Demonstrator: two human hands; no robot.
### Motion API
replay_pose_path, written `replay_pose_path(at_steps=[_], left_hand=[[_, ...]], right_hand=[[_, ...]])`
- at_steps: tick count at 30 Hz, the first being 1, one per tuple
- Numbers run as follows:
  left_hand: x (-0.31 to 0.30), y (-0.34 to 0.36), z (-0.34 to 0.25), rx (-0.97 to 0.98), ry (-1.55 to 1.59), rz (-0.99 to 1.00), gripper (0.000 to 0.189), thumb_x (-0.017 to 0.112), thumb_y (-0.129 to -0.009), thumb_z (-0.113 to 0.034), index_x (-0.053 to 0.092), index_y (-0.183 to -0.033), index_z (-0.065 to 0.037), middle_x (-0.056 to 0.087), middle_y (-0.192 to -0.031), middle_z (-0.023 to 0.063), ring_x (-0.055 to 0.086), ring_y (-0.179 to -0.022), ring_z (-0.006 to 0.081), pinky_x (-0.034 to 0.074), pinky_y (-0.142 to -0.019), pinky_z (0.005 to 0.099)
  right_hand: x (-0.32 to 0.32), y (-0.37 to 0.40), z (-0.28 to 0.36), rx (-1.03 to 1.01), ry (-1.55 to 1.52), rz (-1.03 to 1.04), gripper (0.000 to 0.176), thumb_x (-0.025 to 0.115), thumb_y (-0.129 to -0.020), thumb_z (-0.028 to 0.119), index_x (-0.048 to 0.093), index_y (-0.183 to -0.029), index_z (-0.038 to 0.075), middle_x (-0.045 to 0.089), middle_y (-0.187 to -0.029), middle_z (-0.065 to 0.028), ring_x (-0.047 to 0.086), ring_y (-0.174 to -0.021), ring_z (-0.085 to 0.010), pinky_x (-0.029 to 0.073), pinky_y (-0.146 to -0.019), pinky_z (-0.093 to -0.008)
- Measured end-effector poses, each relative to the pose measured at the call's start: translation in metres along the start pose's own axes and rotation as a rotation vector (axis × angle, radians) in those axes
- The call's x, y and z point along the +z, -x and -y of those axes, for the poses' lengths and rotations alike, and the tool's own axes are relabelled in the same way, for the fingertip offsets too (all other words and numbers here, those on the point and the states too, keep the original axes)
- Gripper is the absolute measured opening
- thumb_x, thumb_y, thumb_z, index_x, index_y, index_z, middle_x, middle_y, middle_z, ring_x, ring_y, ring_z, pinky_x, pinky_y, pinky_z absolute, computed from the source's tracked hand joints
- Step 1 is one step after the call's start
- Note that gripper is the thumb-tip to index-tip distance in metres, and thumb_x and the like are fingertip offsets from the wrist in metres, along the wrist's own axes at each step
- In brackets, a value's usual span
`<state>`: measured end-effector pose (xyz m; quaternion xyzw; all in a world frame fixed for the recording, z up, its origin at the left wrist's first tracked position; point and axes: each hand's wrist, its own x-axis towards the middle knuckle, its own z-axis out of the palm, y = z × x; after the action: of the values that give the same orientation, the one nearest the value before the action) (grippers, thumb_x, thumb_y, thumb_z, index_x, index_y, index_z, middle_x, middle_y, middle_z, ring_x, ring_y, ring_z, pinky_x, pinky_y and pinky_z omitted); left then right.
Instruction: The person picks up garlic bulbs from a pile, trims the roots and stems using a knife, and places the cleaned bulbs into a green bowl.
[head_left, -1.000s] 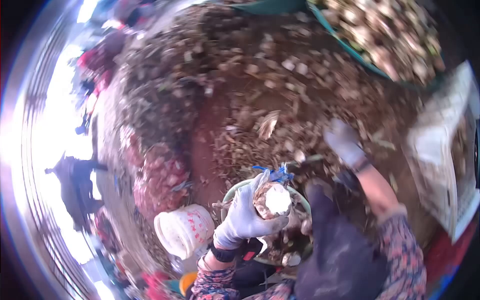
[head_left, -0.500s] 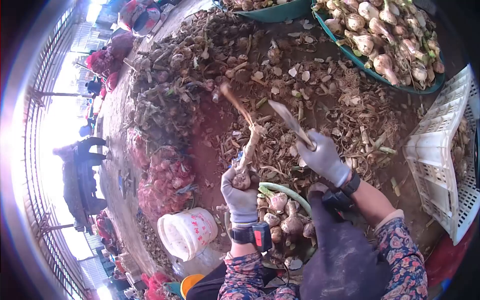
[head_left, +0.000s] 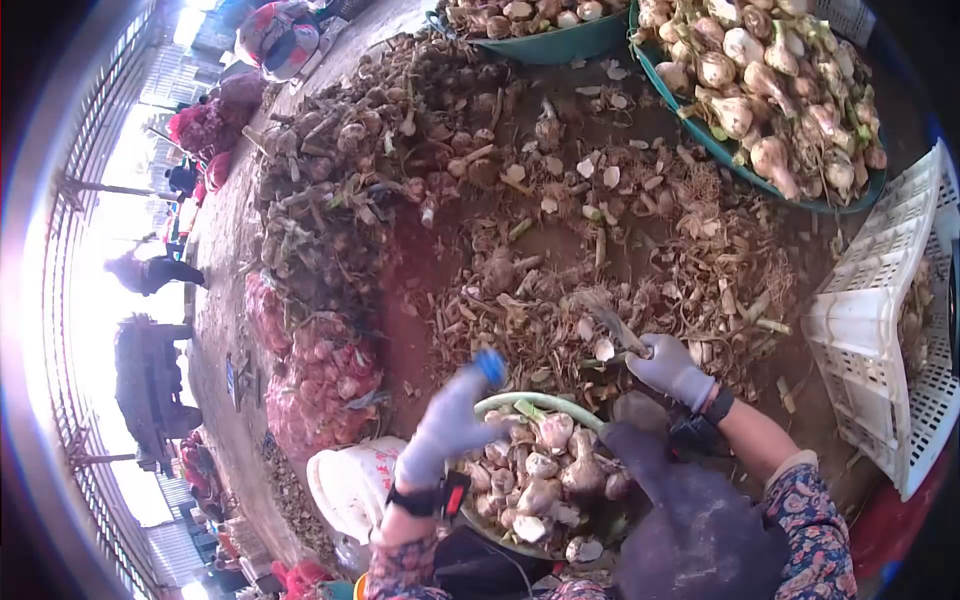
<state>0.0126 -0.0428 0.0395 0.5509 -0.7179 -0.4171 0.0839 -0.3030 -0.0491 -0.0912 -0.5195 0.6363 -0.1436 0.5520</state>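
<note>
My left hand (head_left: 450, 422), in a pale glove with blue on a fingertip, is at the left rim of a green basin (head_left: 570, 404). Its thumb and fingers are apart, and nothing shows between them. Trimmed garlic bulbs (head_left: 583, 472) lie in the basin, just right of this hand. Gloved as well, my right hand (head_left: 672, 370) grips the handle of a knife (head_left: 622, 328). The blade points up and left over cut stalks and roots (head_left: 520, 325), and its tip is blurred.
Untrimmed garlic (head_left: 320, 190) is heaped at the left, above red net bags (head_left: 320, 385). A white bucket (head_left: 345, 485) stands beside my left arm. Full teal tubs (head_left: 665, 95) are at the top, a white crate (head_left: 865, 330) at the right. Far left, a person (head_left: 155, 272) is visible.
The garlic bulb with its long stalk is out of my left hand, which has moved down and left. My right hand has lowered slightly with the knife. More of the basin shows.
</note>
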Motion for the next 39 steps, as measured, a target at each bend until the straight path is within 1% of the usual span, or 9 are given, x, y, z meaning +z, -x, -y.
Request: replay_pose_path(at_steps=[3,7,13,21,25,28,31,35,39], left_hand=[[-0.001,-0.105,0.038,-0.155,-0.294,-0.478,0.058,0.072,-0.071,-0.025,0.052,-0.121,-0.003,0.059,-0.111,0.0175,0.058,-0.101,0.0325,0.045,-0.091,0.0356],[0.030,-0.204,0.106,-0.244,-0.585,-0.358,0.055,0.070,-0.069,-0.021,0.052,-0.118,-0.004,0.061,-0.104,0.0141,0.061,-0.093,0.0319,0.048,-0.083,0.0372],[0.040,-0.163,0.072,-0.349,1.179,-0.220,0.033,0.053,-0.079,-0.018,0.058,-0.109,-0.003,0.064,-0.087,0.0061,0.061,-0.070,0.0167,0.051,-0.066,0.0300],[0.064,-0.077,-0.020,-0.198,1.124,-0.455,0.045,0.045,-0.077,-0.013,0.052,-0.119,0.003,0.061,-0.093,0.0061,0.060,-0.076,0.0137,0.050,-0.070,0.0261],[0.060,-0.056,-0.018,-0.240,1.357,-0.395,0.044,0.049,-0.083,-0.022,0.053,-0.119,0.002,0.060,-0.085,0.0062,0.058,-0.074,0.0168,0.049,-0.069,0.0300],[0.061,-0.040,-0.004,-0.241,1.601,0.013,0.046,0.049,-0.092,-0.042,0.055,-0.115,-0.002,0.060,-0.098,0.0060,0.057,-0.082,0.0184,0.047,-0.074,0.0317],[0.052,-0.033,-0.041,-0.330,1.536,0.031,0.049,0.067,-0.085,-0.024,0.048,-0.126,-0.004,0.059,-0.104,0.0038,0.057,-0.088,0.0138,0.047,-0.082,0.0247],[0.076,-0.044,-0.056,-0.113,0.817,-0.362,0.060,0.071,-0.078,-0.006,0.043,-0.131,-0.001,0.059,-0.114,0.0047,0.060,-0.098,0.0144,0.052,-0.085,0.0302],[0.067,-0.043,-0.060,-0.176,0.989,-0.391,0.052,0.073,-0.074,-0.004,0.052,-0.122,0.001,0.062,-0.109,0.0057,0.060,-0.097,0.0123,0.048,-0.087,0.0272]], right_hand=[[0.002,-0.005,0.005,-0.121,0.059,-0.023,0.029,0.062,-0.078,0.036,0.064,-0.078,0.006,0.063,-0.073,-0.0173,0.062,-0.073,-0.0358,0.048,-0.066,-0.0429],[-0.005,-0.003,0.009,-0.069,0.066,-0.027,0.030,0.063,-0.078,0.035,0.061,-0.075,0.005,0.061,-0.072,-0.0175,0.060,-0.072,-0.0368,0.047,-0.065,-0.0424],[-0.022,-0.006,0.032,-0.157,-0.087,-0.228,0.025,0.064,-0.080,0.029,0.059,-0.074,0.006,0.058,-0.059,-0.0149,0.060,-0.058,-0.0343,0.047,-0.055,-0.0398],[-0.030,0.011,0.131,-0.994,-0.184,-0.298,0.015,0.065,-0.081,0.020,0.056,-0.078,0.008,0.060,-0.059,-0.0092,0.061,-0.052,-0.0279,0.046,-0.047,-0.0343],[-0.003,-0.027,0.028,-0.375,0.246,-0.072,0.024,0.060,-0.082,0.031,0.060,-0.078,0.007,0.062,-0.071,-0.0181,0.063,-0.069,-0.0350,0.048,-0.059,-0.0426],[-0.024,0.005,0.056,-0.273,-0.209,-0.127,0.026,0.059,-0.082,0.031,0.063,-0.082,0.005,0.063,-0.075,-0.0178,0.063,-0.070,-0.0313,0.048,-0.063,-0.0410],[-0.006,0.014,0.066,-0.331,-0.075,0.019,0.028,0.060,-0.081,0.031,0.063,-0.083,0.003,0.062,-0.074,-0.0190,0.064,-0.071,-0.0302,0.048,-0.064,-0.0411],[0.017,0.016,0.053,-0.271,0.009,0.115,0.034,0.059,-0.080,0.035,0.063,-0.084,0.001,0.063,-0.078,-0.0215,0.063,-0.075,-0.0363,0.047,-0.070,-0.0429],[0.006,0.017,0.052,-0.291,0.052,0.065,0.034,0.060,-0.081,0.037,0.062,-0.081,0.003,0.063,-0.076,-0.0198,0.063,-0.075,-0.0355,0.048,-0.068,-0.0431]])
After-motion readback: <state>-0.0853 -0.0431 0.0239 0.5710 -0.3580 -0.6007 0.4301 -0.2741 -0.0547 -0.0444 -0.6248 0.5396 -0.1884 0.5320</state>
